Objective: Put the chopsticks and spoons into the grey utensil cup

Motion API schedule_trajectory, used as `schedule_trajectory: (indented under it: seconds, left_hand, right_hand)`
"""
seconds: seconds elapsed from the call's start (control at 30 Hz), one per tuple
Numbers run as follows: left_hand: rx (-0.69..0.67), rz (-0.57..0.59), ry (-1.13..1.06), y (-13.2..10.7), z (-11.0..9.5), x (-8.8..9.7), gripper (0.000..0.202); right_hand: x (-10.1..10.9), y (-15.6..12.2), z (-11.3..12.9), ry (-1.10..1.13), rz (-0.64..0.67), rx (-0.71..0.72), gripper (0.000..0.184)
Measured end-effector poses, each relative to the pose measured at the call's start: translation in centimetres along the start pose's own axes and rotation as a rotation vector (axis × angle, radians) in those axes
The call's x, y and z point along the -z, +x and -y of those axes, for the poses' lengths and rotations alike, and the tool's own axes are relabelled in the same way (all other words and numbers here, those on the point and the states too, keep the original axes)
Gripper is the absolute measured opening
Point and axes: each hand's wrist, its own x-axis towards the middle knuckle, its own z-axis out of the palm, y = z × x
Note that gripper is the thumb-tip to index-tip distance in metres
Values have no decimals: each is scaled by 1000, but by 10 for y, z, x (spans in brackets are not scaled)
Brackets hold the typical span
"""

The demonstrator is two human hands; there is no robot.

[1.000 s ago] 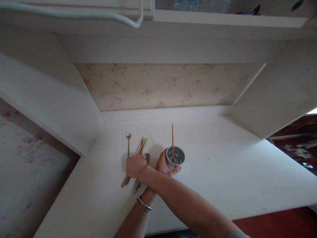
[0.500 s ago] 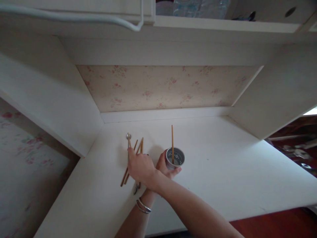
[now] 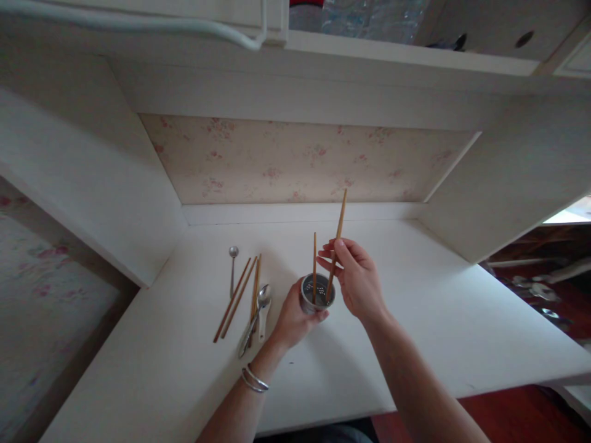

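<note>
A small metal holder cup [image 3: 308, 301] with a perforated bottom stands on the white desk [image 3: 415, 320]. My left hand [image 3: 290, 320], bangles at its wrist, is wrapped round the cup's left side. One wooden chopstick [image 3: 314, 264] stands upright inside. My right hand [image 3: 357, 277] pinches a second chopstick [image 3: 338, 224], whose lower end is inside the cup. To the left on the desk lie several loose chopsticks [image 3: 237, 298], two larger spoons [image 3: 258, 311] and a small long-handled spoon [image 3: 232, 267].
The desk sits in a white alcove with a floral back wall [image 3: 295, 160] and side panels at left [image 3: 92, 184] and right [image 3: 508, 178]. A shelf with a white cable [image 3: 194, 27] runs overhead. Dark red floor [image 3: 545, 295] shows at the right.
My right hand left the pile at the left with one chopstick, swung right over my left arm, and now holds it with its tip in the cup. My left hand stays on the cup.
</note>
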Motion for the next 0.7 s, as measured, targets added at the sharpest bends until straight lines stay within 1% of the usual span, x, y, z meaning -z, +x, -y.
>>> schedule_trajectory:
  seconds: [0.1,0.17,0.27,0.4,0.5,0.6,0.7]
  left_hand:
    - [-35,-10,11,-1,0,1,75]
    - [-39,-11,28,-2,0,1,76]
    - [-39,-5,27,-4,1,2,77]
    - [-35,14,-17,-5,3,1,76]
    - [-30,14,-12,-5,3,1,75]
    - [-36,13,-11,-4,3,1,73]
    - [-31,1,-1,-4,4,0,75]
  right_hand:
    - [21,14,-8,-22,-64,46,26]
    - [28,18,-17,-8,-77,45,27]
    - [31,20,-26,38,-81,44,27]
    - [28,23,-34,56,-58,73,27]
    - [30,26,-46,-88,-45,48,29]
    - [38,26,-62,-273,-54,-13,32]
    - [46,21,-72,-399,-47,-47,35]
